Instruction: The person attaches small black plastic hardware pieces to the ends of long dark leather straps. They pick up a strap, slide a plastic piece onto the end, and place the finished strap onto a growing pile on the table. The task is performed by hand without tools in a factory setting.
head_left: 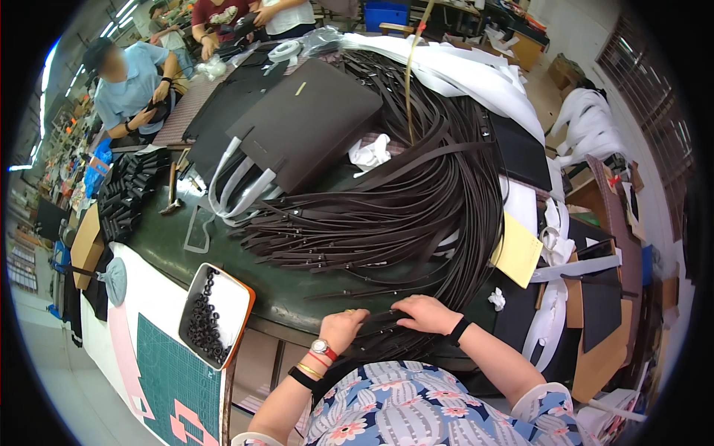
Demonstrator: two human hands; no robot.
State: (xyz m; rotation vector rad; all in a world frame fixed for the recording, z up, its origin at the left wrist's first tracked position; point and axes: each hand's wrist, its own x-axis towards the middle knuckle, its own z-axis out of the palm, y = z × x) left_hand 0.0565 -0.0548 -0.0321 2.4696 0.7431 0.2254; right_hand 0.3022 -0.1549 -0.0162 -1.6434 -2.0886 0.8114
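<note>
Close to my body at the table's near edge, my left hand (343,329) and my right hand (427,314) pinch a dark brown leather strap (382,318) stretched between them. More straps hang below it against my lap. Just beyond my hands lies a large heap of long dark straps (387,212), curving from the table's middle round to the right and over the near edge. Small metal bits show along some strap ends. To the left of my hands an orange-rimmed white tray (242,291) holds many small black rings (204,327).
A dark brown handbag (312,111) with wrapped handles lies beyond the straps. A hammer (172,189) and black rolled pieces (128,186) sit left. A green cutting mat (167,379) is near left, a yellow card (517,251) right. People work at the far left, one in light blue (130,85).
</note>
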